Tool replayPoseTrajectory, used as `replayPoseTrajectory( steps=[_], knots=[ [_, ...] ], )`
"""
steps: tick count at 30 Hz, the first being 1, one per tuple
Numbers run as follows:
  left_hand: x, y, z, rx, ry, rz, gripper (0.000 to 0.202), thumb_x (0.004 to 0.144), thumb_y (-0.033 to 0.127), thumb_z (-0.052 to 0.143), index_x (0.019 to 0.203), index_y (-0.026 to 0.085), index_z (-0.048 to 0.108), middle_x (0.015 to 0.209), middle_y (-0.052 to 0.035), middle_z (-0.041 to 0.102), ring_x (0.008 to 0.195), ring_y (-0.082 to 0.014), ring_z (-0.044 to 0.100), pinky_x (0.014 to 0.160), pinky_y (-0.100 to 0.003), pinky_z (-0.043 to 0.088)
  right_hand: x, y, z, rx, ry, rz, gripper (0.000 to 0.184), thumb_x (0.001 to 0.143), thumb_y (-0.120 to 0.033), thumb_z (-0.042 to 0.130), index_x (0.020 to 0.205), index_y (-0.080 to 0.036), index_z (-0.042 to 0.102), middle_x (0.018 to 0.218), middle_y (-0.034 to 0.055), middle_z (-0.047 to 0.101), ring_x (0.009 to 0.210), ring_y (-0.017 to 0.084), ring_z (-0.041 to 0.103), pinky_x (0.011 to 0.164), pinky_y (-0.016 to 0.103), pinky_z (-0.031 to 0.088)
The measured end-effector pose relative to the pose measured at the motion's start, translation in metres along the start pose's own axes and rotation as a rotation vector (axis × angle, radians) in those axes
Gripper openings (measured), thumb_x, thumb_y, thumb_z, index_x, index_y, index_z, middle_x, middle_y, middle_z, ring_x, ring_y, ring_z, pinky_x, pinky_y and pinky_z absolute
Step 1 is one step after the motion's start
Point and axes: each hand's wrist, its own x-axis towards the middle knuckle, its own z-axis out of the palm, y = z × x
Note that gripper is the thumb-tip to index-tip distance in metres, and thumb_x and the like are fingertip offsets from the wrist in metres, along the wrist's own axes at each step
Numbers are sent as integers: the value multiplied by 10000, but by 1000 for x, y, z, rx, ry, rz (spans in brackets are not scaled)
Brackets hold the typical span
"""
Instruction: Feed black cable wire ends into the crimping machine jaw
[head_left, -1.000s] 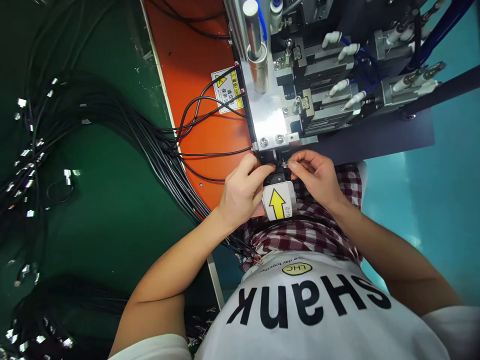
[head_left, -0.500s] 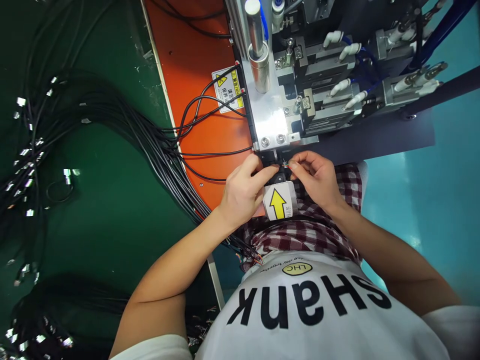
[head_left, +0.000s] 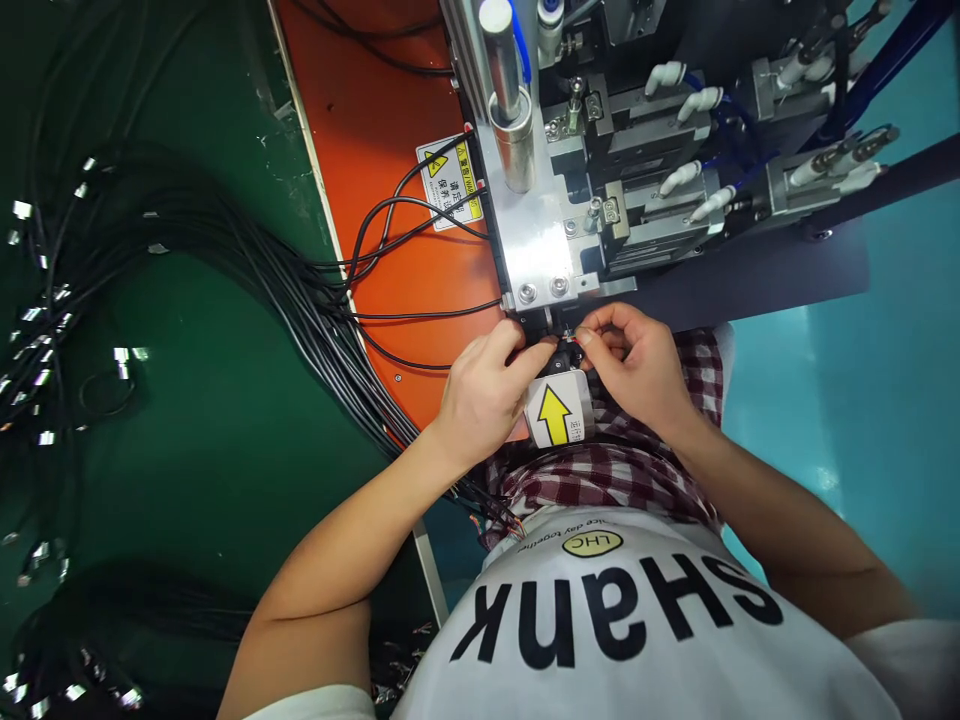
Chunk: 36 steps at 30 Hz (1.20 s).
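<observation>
My left hand (head_left: 484, 390) is closed at the front end of the machine (head_left: 536, 240), thumb and index finger together. A black cable (head_left: 420, 360) runs across the orange surface and under this hand, where its end is hidden. Facing it, my right hand (head_left: 641, 362) pinches thin wires (head_left: 570, 336), a bit of red showing at the fingertips. The wires are too small to make out singly. Both sets of fingertips meet over a small black fixture (head_left: 556, 362) below the metal plate. Just nearer to me is a white label with a yellow arrow (head_left: 555, 412).
A thick bundle of black cables (head_left: 300, 310) with shiny plugs crosses the green mat (head_left: 202, 400) to the orange surface (head_left: 397, 250). A warning label (head_left: 450, 180) lies beside the machine. Air fittings (head_left: 701, 100) and blue tubes stand at the right. Another cable heap (head_left: 135, 610) is at lower left.
The whole view has shifted slightly, with the mat and cables sliding left. Both hands keep their grip at the fixture, with only a small shift of the right fingers.
</observation>
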Motion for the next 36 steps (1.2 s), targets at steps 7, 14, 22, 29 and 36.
replayPoseTrajectory(
  steps=[7, 14, 22, 29, 36],
  knots=[
    [0, -3, 1, -58, 12, -8, 328, 1026, 182, 366, 1172, 176, 660, 888, -66, 548, 813, -161, 572, 674, -269, 486, 3, 8, -2, 266, -105, 139, 188, 863, -367, 718, 849, -187, 664, 672, -29, 631, 588, 115, 627, 588, 255, 476],
    [-2, -4, 3, -76, 17, -16, 323, 1020, 191, 374, 1181, 189, 653, 902, -69, 553, 836, -170, 578, 693, -280, 502, 4, 12, 0, 334, -88, 154, 225, 848, -405, 739, 827, -196, 659, 675, -36, 611, 571, 103, 590, 554, 246, 456],
    [-2, -3, 2, -81, 6, -25, 326, 1026, 201, 367, 1178, 189, 655, 890, -66, 540, 830, -170, 567, 701, -275, 494, 4, 8, 1, 300, -89, 154, 206, 864, -382, 716, 805, -198, 646, 664, -31, 592, 574, 105, 572, 548, 243, 474],
    [-2, -3, 3, -70, 27, -6, 315, 1023, 194, 376, 1181, 180, 649, 877, -63, 526, 830, -168, 563, 699, -268, 487, 4, 9, 1, 303, -72, 152, 209, 857, -384, 719, 798, -198, 644, 654, -34, 589, 557, 107, 570, 546, 251, 472],
    [-2, -3, 3, -26, 20, 3, 313, 1028, 204, 368, 1192, 194, 635, 880, -60, 529, 817, -165, 566, 682, -271, 486, 2, 8, 3, 246, -53, 162, 190, 871, -377, 698, 805, -216, 621, 636, -29, 591, 562, 130, 593, 549, 271, 465]
  ],
)
